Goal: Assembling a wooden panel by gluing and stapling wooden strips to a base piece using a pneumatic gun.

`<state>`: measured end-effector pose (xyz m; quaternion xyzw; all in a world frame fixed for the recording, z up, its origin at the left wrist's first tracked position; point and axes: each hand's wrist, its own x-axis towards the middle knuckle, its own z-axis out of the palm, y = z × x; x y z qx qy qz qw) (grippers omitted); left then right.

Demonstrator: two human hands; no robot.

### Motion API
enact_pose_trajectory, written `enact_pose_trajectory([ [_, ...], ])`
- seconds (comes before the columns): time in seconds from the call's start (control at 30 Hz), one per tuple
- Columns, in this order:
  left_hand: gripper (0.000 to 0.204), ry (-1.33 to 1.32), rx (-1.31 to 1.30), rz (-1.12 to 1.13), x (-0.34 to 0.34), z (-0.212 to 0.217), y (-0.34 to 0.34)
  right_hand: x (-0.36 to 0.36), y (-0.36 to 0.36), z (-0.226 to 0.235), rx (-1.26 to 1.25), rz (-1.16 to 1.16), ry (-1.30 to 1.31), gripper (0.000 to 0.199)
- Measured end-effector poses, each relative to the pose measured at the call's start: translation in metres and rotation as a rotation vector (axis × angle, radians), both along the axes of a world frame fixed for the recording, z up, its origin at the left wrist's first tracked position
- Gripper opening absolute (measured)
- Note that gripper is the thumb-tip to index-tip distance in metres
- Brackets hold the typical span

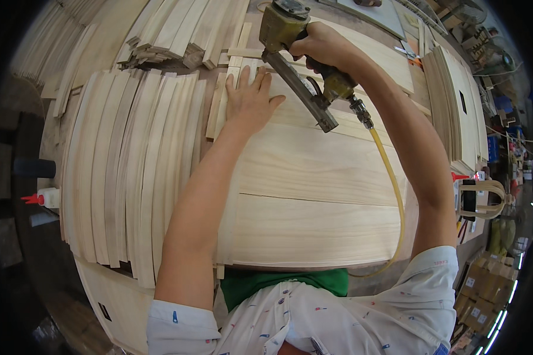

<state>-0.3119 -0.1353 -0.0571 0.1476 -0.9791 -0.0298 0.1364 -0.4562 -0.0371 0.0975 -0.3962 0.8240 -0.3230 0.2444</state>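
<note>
My right hand (pixel 327 44) is wrapped round the grip of a pneumatic nail gun (pixel 299 65), held tilted above the boards. A yellow air hose (pixel 392 171) runs from the gun's fitting down toward the front edge. My left hand (pixel 250 100) lies flat with fingers spread on narrow wooden strips (pixel 221 100) along the left side of a pale wooden panel (pixel 314 160). The gun's nose is over the far strips, just beyond my left fingertips; whether it touches them I cannot tell. A dark lengthwise gap crosses the panel near its middle.
Long wooden slats (pixel 121 177) stand packed in a row at left, with more stacked slats (pixel 177 29) behind. Panels with slots (pixel 456 106) stand at right. A white glue bottle (pixel 48 198) with a red tip is at far left. Cardboard boxes (pixel 485 290) sit at lower right.
</note>
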Motion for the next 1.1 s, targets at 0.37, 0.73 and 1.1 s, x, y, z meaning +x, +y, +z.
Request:
enact_pose_trajectory([
  [0.37,0.063,-0.008,0.005,0.021,0.001,0.001,-0.002,-0.001,0.016,0.001,0.006,-0.021,0.066,0.023],
  [0.73,0.061,0.017,-0.020,0.012,0.000,-0.001,0.000,-0.029,0.110,0.005,0.088,-0.207,0.101,0.023],
  [1.1,0.060,0.058,-0.047,-0.031,-0.005,-0.002,0.000,-0.034,0.197,0.006,0.046,-0.413,0.085,0.024],
])
